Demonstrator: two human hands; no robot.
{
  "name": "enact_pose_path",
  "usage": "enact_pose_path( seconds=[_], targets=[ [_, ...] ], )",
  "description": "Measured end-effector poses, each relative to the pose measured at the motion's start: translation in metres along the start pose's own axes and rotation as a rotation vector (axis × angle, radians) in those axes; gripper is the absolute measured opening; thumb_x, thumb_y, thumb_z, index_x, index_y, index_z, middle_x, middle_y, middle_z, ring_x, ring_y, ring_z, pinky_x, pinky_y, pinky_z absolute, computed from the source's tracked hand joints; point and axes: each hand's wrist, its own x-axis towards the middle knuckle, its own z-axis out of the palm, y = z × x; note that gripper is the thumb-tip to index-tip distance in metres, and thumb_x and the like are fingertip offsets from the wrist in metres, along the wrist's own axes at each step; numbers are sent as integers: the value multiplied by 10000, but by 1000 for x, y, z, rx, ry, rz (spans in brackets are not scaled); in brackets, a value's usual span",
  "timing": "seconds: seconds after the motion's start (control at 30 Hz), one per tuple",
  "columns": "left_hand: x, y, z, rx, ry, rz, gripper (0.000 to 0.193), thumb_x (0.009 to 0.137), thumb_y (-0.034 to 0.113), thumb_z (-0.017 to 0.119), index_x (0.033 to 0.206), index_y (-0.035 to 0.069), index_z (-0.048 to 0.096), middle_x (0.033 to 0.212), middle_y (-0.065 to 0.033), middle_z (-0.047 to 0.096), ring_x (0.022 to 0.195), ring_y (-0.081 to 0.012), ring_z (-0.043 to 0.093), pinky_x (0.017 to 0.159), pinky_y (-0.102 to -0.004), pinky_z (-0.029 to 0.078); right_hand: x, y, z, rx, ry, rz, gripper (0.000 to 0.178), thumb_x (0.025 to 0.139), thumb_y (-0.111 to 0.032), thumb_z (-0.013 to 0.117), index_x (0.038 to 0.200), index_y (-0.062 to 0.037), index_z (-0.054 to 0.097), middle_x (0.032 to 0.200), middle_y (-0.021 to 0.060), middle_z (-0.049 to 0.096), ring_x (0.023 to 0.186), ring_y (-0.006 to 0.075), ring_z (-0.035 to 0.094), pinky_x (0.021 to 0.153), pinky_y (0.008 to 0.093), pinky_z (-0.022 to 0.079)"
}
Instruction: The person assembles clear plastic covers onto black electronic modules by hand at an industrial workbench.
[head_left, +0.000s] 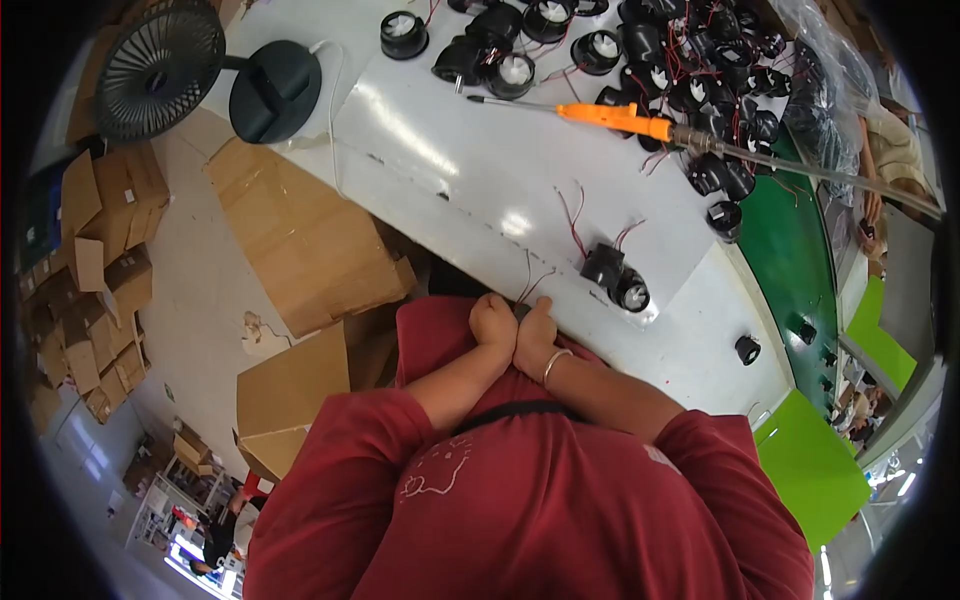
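Note:
At the near edge of the table, my left hand (493,322) and my right hand (537,327) are close together with fingers curled. Between them they grip a small black wired part (521,311), mostly hidden by the fingers. Its thin wires stick up toward the table. Two black fan motor units lie just beyond, to the right: one block-shaped unit (602,266) with red and dark wires, and a round one (631,290) showing a white impeller. Farther off, an orange power screwdriver (615,119) hangs over the table, its thin shaft pointing left.
Many black motor units (697,92) pile up at the far right beside a green conveyor belt (795,250). A single unit (747,349) sits near the belt. A desk fan (275,92) stands far left. Cardboard boxes (300,235) flank my left side. Light green panels (812,455) are at right.

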Motion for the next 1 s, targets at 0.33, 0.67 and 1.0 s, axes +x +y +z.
enact_pose_path(
  seconds=[0.33, 0.67, 1.0],
  targets=[
    [-9, -1, -42, -469, -178, 166, 273, 963, 173, 439, 828, -12, 587, 848, -148, 574, 843, -271, 545, 773, -363, 436, -31, -19, -41, 140, -732, 193, 296, 956, -412, 454, 1056, -169, 589, 1031, 65, 617, 983, 247, 605, 844, 555, 490],
    [-102, 159, -160, -348, -257, 1206, 648, 783, 239, 694, 1291, -21, 386, 1242, -167, 374, 1122, -247, 433, 950, -366, 368, -146, -100, -137, 521, -1645, -685, 540, 940, -375, 480, 1355, -38, 404, 1359, 172, 489, 1124, 316, 576, 978, 453, 468],
    [-151, 197, -150, -301, -29, 1663, 737, 610, 243, 875, 1205, 69, 475, 1165, -144, 453, 1036, -323, 492, 850, -431, 446, -171, -96, -198, 514, -1609, -958, 697, 849, -489, 564, 1348, -32, 397, 1298, 185, 504, 1219, 271, 515, 1044, 403, 425]
  ],
)
